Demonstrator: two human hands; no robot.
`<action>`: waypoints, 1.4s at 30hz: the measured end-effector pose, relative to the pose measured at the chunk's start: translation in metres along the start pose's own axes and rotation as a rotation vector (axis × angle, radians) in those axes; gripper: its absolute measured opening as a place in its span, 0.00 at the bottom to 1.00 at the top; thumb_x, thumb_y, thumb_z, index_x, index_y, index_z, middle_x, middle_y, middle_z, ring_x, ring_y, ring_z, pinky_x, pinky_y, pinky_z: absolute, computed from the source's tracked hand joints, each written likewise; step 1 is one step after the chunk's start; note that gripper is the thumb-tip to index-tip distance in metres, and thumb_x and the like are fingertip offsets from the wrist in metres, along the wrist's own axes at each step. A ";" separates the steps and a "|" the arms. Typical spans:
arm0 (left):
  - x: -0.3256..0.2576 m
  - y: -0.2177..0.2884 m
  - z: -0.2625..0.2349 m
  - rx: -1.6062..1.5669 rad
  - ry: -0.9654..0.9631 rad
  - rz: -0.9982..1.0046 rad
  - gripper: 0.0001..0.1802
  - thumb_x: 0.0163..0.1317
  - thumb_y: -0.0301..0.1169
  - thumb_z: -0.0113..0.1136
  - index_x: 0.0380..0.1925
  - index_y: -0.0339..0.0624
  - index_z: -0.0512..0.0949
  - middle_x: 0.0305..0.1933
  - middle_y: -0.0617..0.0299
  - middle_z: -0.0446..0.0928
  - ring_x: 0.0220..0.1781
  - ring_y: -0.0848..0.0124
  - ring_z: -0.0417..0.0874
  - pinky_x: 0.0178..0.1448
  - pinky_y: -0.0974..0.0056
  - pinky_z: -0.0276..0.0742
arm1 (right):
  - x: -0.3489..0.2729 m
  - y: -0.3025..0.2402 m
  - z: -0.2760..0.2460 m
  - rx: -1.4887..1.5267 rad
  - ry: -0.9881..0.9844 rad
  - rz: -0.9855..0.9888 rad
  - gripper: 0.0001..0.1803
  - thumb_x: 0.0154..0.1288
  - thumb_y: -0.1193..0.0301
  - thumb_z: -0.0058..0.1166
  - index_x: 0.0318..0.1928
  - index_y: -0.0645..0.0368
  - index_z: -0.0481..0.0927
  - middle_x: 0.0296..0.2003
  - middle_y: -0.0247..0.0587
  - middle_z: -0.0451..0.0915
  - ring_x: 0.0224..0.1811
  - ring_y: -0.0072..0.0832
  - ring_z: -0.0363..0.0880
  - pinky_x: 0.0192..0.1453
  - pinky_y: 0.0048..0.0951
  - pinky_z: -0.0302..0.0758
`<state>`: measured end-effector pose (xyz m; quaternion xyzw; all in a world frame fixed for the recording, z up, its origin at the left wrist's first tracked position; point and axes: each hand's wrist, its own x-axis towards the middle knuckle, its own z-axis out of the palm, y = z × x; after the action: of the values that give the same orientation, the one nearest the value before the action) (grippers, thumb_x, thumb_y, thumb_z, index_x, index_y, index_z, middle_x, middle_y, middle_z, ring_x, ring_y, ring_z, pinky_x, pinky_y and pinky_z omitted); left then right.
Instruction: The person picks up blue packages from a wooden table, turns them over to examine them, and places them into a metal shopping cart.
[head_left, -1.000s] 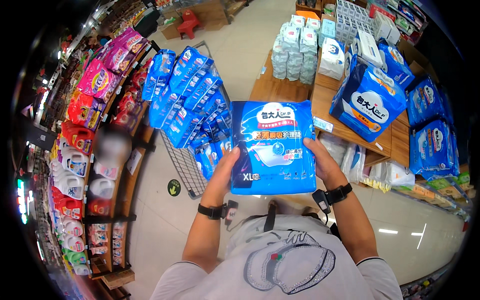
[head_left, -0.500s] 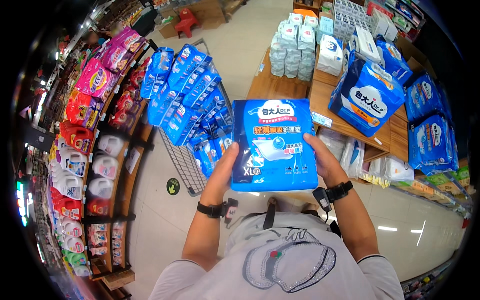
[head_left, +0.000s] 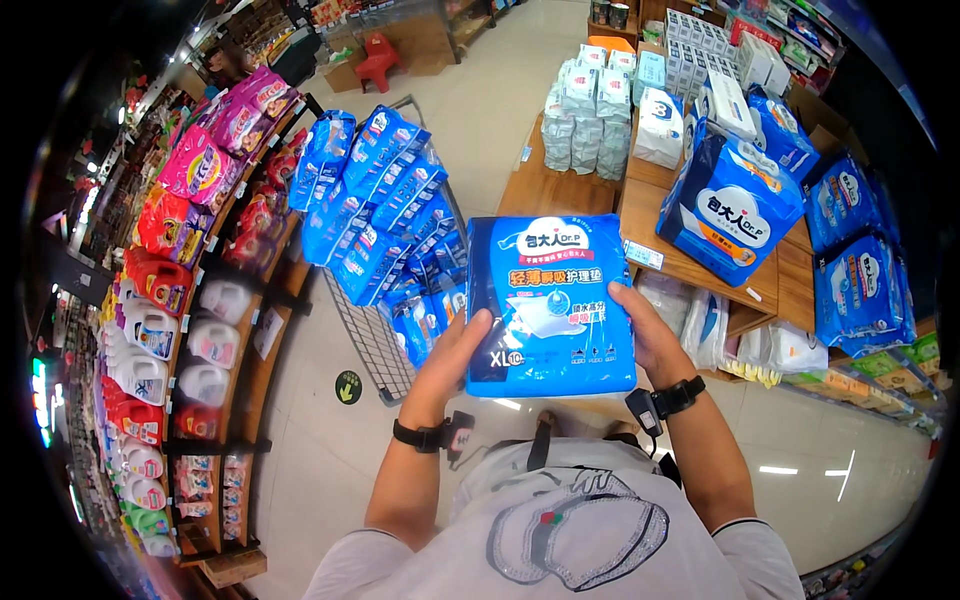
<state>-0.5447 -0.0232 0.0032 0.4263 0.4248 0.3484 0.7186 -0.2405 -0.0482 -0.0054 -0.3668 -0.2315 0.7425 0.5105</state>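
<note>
A blue plastic pack of care pads (head_left: 550,340) is held upright in front of me, its printed front toward me. My left hand (head_left: 452,352) grips its left side, thumb along the edge. On the opposite side my right hand (head_left: 647,328) holds it, with the thumb on the front edge. The other fingers of both hands are hidden behind the pack. Beyond my left hand stands a wire shopping cart (head_left: 372,338), heaped with similar blue packs (head_left: 400,215).
Shelves of detergent bottles (head_left: 215,335) and bagged powder (head_left: 205,165) line the left. At right, a wooden display table (head_left: 660,210) bears a large blue pack (head_left: 732,205) and stacked tissue packs (head_left: 585,110). A red stool (head_left: 378,62) stands far back.
Both hands and the pack have dropped slightly in view. The grip is unchanged, and the surroundings have shifted a little with the head.
</note>
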 end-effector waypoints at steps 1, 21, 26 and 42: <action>0.000 0.001 0.000 0.020 0.002 0.014 0.36 0.74 0.51 0.57 0.71 0.36 0.65 0.63 0.56 0.77 0.58 0.71 0.81 0.61 0.66 0.80 | 0.000 0.000 0.000 -0.001 -0.004 -0.006 0.38 0.71 0.55 0.61 0.72 0.62 0.62 0.63 0.53 0.77 0.60 0.37 0.82 0.59 0.36 0.85; -0.013 0.021 0.014 0.133 0.098 0.124 0.38 0.75 0.46 0.57 0.75 0.34 0.59 0.68 0.53 0.73 0.64 0.69 0.77 0.66 0.66 0.74 | -0.007 -0.013 0.015 -0.052 -0.032 -0.210 0.48 0.68 0.55 0.64 0.77 0.61 0.53 0.66 0.51 0.72 0.64 0.36 0.77 0.65 0.34 0.80; -0.011 0.020 0.016 0.118 0.106 0.144 0.37 0.76 0.46 0.57 0.75 0.35 0.60 0.66 0.55 0.75 0.60 0.72 0.80 0.61 0.69 0.78 | -0.010 -0.016 0.018 -0.064 -0.001 -0.161 0.47 0.67 0.53 0.64 0.76 0.62 0.54 0.64 0.52 0.74 0.62 0.35 0.80 0.62 0.33 0.82; 0.001 0.008 0.010 -0.016 0.114 0.122 0.36 0.76 0.44 0.55 0.76 0.38 0.58 0.73 0.50 0.69 0.70 0.61 0.74 0.72 0.59 0.72 | -0.025 -0.051 0.067 -0.404 0.071 -0.254 0.54 0.64 0.54 0.68 0.78 0.64 0.49 0.67 0.59 0.69 0.69 0.43 0.72 0.69 0.39 0.76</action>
<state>-0.5367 -0.0225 0.0128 0.4254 0.4355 0.4184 0.6741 -0.2573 -0.0508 0.0803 -0.4555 -0.4014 0.5976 0.5238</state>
